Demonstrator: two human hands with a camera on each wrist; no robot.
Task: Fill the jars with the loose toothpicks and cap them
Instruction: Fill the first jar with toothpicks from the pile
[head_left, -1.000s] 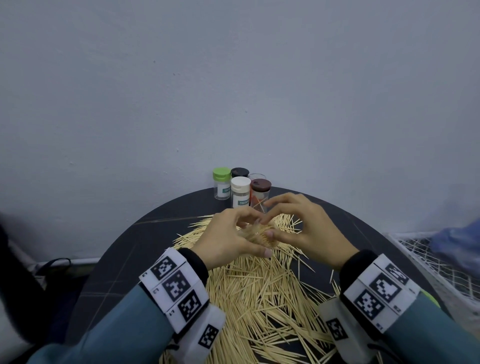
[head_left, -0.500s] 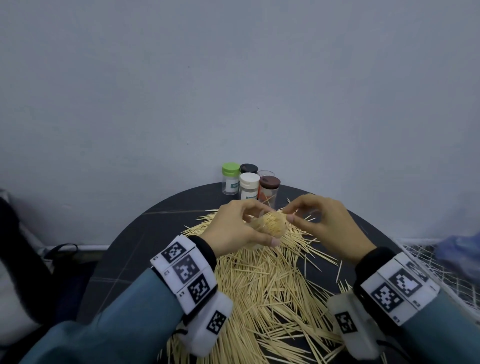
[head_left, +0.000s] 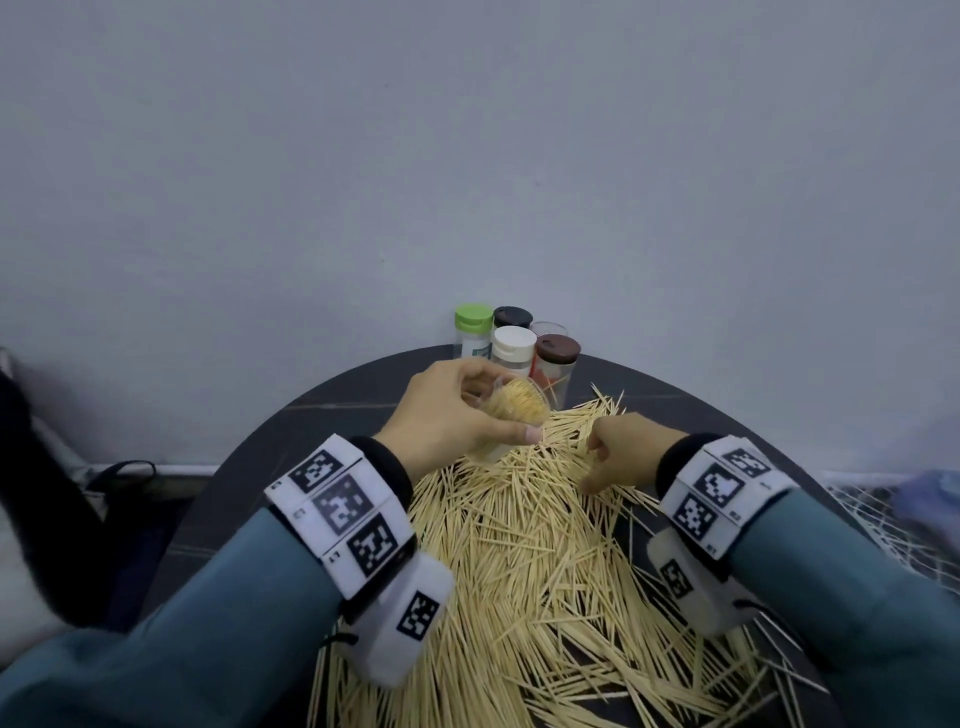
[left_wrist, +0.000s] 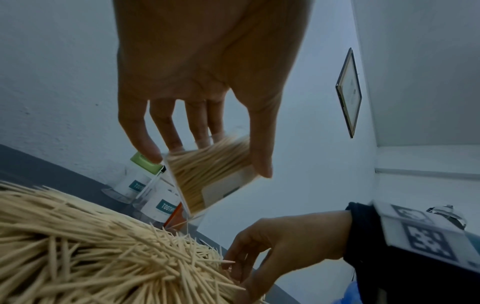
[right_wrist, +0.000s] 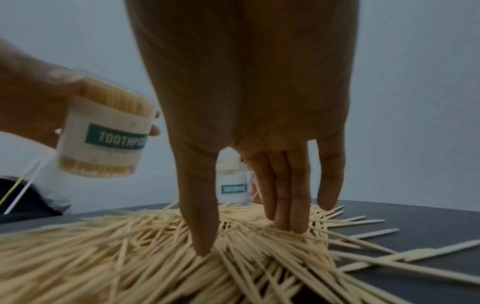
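Note:
My left hand (head_left: 447, 415) grips an uncapped clear jar (head_left: 517, 410) packed with toothpicks and holds it tilted above the table, its mouth toward me. The same jar (left_wrist: 213, 170) shows a "TOOTHPICK" label (right_wrist: 116, 138) in the right wrist view. My right hand (head_left: 618, 447) is down on the loose toothpick pile (head_left: 530, 545), to the right of the jar. Its straight fingers (right_wrist: 285, 216) and thumb touch the sticks in the pile (right_wrist: 155, 257), spread apart. The jar's cap is not in view.
Capped jars with green (head_left: 474, 332), black (head_left: 512, 316), white (head_left: 513, 345) and brown (head_left: 557, 349) lids stand at the round dark table's (head_left: 322, 431) far edge by the wall, beside an uncapped clear jar (head_left: 548, 328). A wire basket (head_left: 883, 514) stands at the right.
My right hand has left the jar's mouth and dropped to the pile at the right. My left hand has raised the jar slightly and tilted its mouth toward me.

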